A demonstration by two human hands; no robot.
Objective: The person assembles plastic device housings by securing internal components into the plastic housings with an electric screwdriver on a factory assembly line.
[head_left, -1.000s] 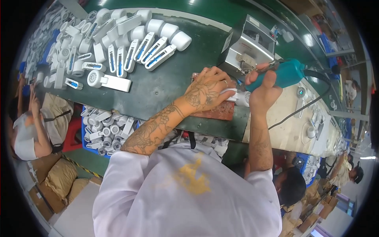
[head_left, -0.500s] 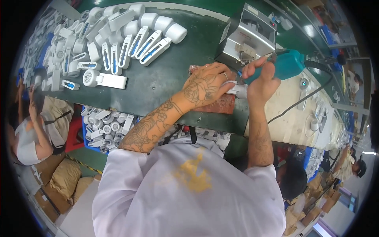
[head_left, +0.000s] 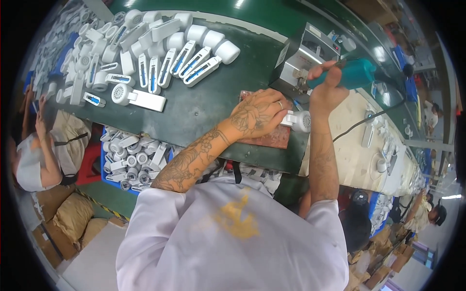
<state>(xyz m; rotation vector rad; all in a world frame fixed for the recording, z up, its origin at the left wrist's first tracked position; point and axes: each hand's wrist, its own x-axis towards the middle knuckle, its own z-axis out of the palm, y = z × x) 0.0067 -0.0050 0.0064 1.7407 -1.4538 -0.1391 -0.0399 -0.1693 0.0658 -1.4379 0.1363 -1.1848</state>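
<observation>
My left hand [head_left: 259,114] is closed over a white handheld fan [head_left: 302,121], whose round grilled head sticks out to the right of my fingers. Beneath that hand lies a reddish-brown flat block [head_left: 269,140] on the dark bench. My right hand [head_left: 327,94] grips a teal electric screwdriver [head_left: 352,73] and holds it off the bench, its front end pointing left toward a silver box-shaped machine [head_left: 303,60]. The screwdriver's tip is hard to make out against that machine.
Many white fans [head_left: 194,58], several with open handles showing blue inside, cover the bench's left part. A blue crate [head_left: 141,162] of fan parts stands below its edge. A cable [head_left: 361,127] trails across the pale board [head_left: 347,155] at right. Another person [head_left: 46,155] sits at left.
My right hand has raised the screwdriver away from the fan toward the silver machine. Under my left hand, the fan has turned so that its grille now shows. The view has shifted slightly.
</observation>
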